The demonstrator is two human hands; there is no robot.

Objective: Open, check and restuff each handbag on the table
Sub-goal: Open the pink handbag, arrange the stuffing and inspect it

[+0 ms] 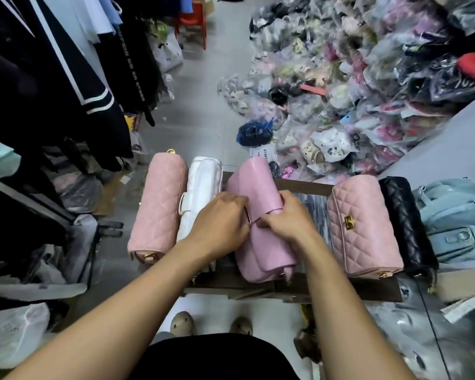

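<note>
**Two hands on the middle handbag**

Subject: smooth pink handbag (261, 187). It lies at the middle of the table (368, 290), long axis running from near edge to far edge, with the far end leaning slightly left.

The left hand (220, 223) is on the bag's left side at mid-length. Its fingers curl in against the bag beside a gold fitting (248, 215) and grasp it. The right hand (288, 220) is on top of the bag, thumb and fingers pinching the flap edge. The two hands almost meet over that edge. Flap latched or loose: cannot tell, since the hands cover it.

Row across the table, left to right:
- quilted pink bag (159, 204)
- white bag (203, 185), touching it
- the held bag
- a bare strip of table
- second quilted pink bag (368, 242), gold clasp (348, 222) facing up
- black quilted bag (406, 223), pressed against it
- pale blue bag (455, 215) at the right edge
</note>
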